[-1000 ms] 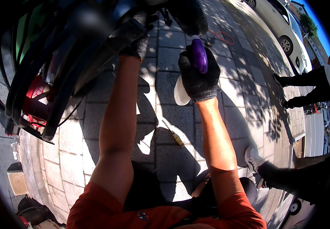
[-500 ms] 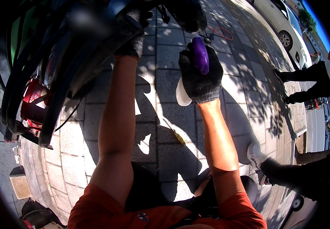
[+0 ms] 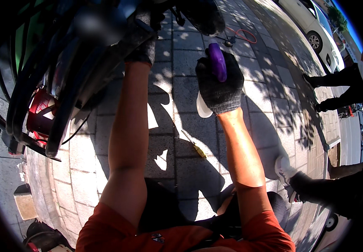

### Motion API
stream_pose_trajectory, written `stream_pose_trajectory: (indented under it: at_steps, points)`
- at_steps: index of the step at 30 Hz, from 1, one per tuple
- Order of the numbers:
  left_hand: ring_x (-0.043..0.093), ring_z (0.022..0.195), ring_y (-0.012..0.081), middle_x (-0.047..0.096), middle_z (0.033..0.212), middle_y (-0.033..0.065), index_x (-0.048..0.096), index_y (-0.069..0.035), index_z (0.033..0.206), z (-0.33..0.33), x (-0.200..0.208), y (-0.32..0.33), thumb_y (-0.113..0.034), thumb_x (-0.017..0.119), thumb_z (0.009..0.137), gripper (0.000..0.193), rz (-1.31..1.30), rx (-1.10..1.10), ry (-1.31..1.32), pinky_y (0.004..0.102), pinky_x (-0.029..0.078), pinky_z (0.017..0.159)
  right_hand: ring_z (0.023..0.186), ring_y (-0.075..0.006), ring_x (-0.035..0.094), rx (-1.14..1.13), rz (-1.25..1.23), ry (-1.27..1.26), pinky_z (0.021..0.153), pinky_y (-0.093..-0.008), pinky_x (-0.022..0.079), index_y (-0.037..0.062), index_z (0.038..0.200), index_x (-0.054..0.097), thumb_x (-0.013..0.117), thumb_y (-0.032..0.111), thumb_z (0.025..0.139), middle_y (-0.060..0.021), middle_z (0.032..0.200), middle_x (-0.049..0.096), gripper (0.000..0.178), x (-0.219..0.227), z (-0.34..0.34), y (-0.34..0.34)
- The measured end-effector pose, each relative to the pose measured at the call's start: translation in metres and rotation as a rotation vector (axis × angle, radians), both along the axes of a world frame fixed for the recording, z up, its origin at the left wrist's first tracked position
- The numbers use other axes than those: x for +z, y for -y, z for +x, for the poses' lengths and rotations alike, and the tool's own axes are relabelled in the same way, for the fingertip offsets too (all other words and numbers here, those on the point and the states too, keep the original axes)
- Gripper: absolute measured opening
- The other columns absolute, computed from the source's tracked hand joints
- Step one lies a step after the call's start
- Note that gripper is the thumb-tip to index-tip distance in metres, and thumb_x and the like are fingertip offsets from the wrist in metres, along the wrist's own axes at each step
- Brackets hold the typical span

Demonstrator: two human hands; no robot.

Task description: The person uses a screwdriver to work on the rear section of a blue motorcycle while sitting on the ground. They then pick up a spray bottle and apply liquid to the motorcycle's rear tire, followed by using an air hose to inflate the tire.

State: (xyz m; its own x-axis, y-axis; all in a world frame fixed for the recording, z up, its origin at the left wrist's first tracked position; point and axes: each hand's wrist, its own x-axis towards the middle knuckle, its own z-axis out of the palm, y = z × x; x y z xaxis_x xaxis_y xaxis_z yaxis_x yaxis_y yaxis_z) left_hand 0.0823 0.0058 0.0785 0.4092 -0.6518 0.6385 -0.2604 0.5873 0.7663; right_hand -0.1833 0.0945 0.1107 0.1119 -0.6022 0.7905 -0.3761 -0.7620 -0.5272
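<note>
My right hand (image 3: pixel 221 86), in a dark knitted glove, is closed round a spray bottle with a rounded purple head (image 3: pixel 218 63). Part of the bottle's white body (image 3: pixel 203 106) shows below the glove. Ahead of its tip hangs a dark rounded part (image 3: pixel 202 17) of a black machine, with a gap between. My left hand (image 3: pixel 144 46), gloved alike, reaches up beside a black bar (image 3: pixel 137 35) of this machine. The bar and deep shade hide most of its fingers, so its grip is unclear. A screwdriver with a yellow handle (image 3: pixel 199 151) lies on the paving between my forearms.
Black curved tubes (image 3: pixel 60 109) and a red canister-like part (image 3: pixel 41 111) stand at the left. An orange cable (image 3: pixel 248 37) lies on the paving beyond my right hand. Two people's legs (image 3: pixel 336 90) (image 3: pixel 315 189) and a white car (image 3: pixel 311 29) are at the right.
A small whitish patch at the purple head's tip is no longer visible. Both hands keep nearly the same place; the view has shifted slightly.
</note>
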Motion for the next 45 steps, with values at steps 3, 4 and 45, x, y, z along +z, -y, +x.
stream_pose_trajectory:
  at_steps: [3,4,45]
  points:
    - [0.063,0.116,0.0285,0.061,0.135,0.017,0.054,-0.003,0.139,0.004,-0.001,0.002,-0.023,0.046,0.107,0.039,0.001,-0.002,0.005,0.0371,0.055,0.092,0.086,-0.0357,0.064,0.019,0.019,-0.03,0.075,-0.0459,0.055,0.0044,0.089,0.068,0.078,0.015,0.079,-0.0152,0.093,0.067,0.018,-0.002,-0.002,-0.002]
    - [0.063,0.116,0.0285,0.061,0.135,0.017,0.054,-0.003,0.139,0.004,-0.002,0.004,-0.023,0.046,0.107,0.039,-0.003,-0.004,0.006,0.0372,0.055,0.092,0.087,-0.0359,0.064,0.013,0.018,-0.039,0.075,-0.0461,0.054,0.0044,0.089,0.068,0.078,0.015,0.079,-0.0153,0.093,0.067,0.018,-0.001,-0.002,-0.003]
    - [0.063,0.117,0.0297,0.06,0.137,0.0182,0.052,-0.003,0.141,0.023,-0.02,0.02,-0.024,0.045,0.106,0.041,-0.014,-0.037,0.024,0.0379,0.054,0.095,0.085,-0.035,0.066,-0.03,-0.095,-0.06,0.073,-0.0441,0.056,0.0049,0.093,0.069,0.078,0.015,0.08,-0.0152,0.092,0.067,0.019,0.007,-0.003,-0.005]
